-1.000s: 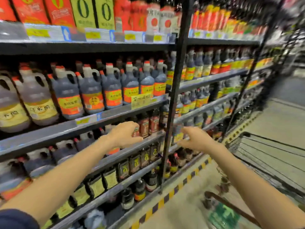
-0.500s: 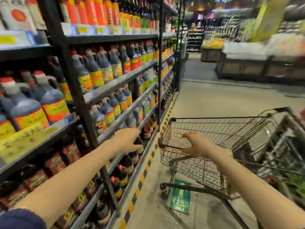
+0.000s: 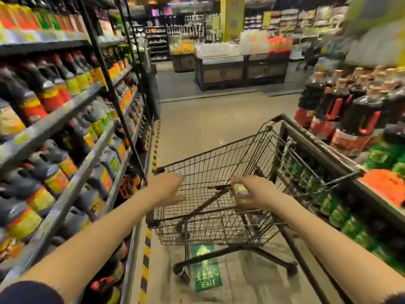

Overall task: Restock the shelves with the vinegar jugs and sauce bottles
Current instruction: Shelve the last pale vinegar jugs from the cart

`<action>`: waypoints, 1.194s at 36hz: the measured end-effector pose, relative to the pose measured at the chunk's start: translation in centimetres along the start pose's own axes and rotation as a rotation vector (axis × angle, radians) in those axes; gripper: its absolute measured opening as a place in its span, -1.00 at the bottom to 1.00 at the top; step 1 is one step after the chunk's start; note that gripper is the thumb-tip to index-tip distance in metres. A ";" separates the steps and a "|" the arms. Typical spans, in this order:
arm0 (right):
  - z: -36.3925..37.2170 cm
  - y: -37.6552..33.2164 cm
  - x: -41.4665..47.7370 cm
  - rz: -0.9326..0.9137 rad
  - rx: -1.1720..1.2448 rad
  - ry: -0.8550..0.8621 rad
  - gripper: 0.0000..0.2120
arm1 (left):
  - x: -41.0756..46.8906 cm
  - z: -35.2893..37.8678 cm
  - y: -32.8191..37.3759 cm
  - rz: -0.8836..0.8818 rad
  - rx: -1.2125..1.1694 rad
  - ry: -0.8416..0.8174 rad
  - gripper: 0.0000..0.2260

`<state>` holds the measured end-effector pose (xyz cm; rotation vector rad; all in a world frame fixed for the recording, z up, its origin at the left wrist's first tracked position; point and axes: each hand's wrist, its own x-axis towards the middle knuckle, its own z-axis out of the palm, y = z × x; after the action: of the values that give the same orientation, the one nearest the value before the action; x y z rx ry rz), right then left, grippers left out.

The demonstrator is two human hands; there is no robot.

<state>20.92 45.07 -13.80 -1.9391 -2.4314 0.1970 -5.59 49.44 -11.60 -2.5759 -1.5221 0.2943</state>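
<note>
I've swung from the nine-o'clock shelves (image 3: 65, 119) to the cart (image 3: 215, 150); right hand (image 3: 256, 194) now clamps a small bottle (image 3: 239, 189), left hand (image 3: 166, 188) hangs slack; shelving comes next.

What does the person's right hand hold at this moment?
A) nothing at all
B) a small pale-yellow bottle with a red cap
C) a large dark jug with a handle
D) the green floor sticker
B: the right hand has its fingers curled round a small pale-yellow bottle with a red cap, held over the near end of the dark wire shopping cart.
</note>
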 end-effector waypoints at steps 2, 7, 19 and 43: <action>0.0 1.8 0.2 0.027 -0.004 0.000 -0.64 | 2.5 0.2 0.9 0.044 -0.009 0.001 -0.46; 0.8 7.1 1.6 0.098 -0.039 -0.036 -0.56 | 8.9 0.9 3.7 0.100 -0.036 -0.025 -0.44; 1.7 20.3 7.7 0.065 -0.108 -0.115 -0.44 | 22.0 1.8 10.4 0.043 -0.090 -0.083 -0.52; 11.1 27.2 22.1 0.139 0.284 -0.330 -0.37 | 37.2 14.8 13.5 -0.092 -0.373 -0.430 -0.42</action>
<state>41.17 71.56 -29.26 -2.0776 -2.2773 0.8789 19.88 75.79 -32.50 -2.8409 -2.0008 0.6443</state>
